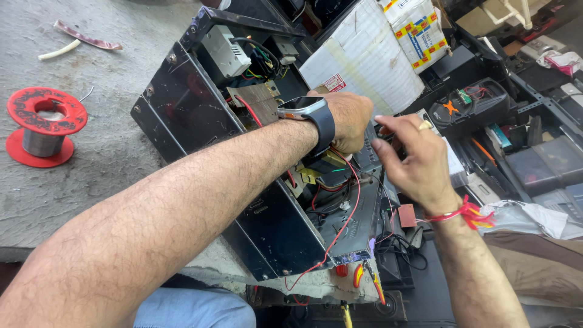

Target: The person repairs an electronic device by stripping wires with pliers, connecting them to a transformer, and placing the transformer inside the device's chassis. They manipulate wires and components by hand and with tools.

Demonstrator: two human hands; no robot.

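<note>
An opened black metal electronics chassis (pixel 182 103) lies tilted on a grey work surface, with red and black wires (pixel 346 212), a white module (pixel 226 50) and a transformer inside. My left hand (pixel 349 121), with a smartwatch on the wrist, reaches over the chassis and curls down at its right end; what its fingers hold is hidden. My right hand (pixel 413 161), wearing a ring and a red thread at the wrist, pinches a small dark part (pixel 388 135) right beside the left hand's fingers.
A red spool of solder wire (pixel 44 124) stands at the left on the grey surface. A white carton (pixel 364 58) and taped box (pixel 419 27) sit behind the chassis. Black trays of tools and parts (pixel 522 146) crowd the right; a crumpled bag (pixel 534 218) lies near.
</note>
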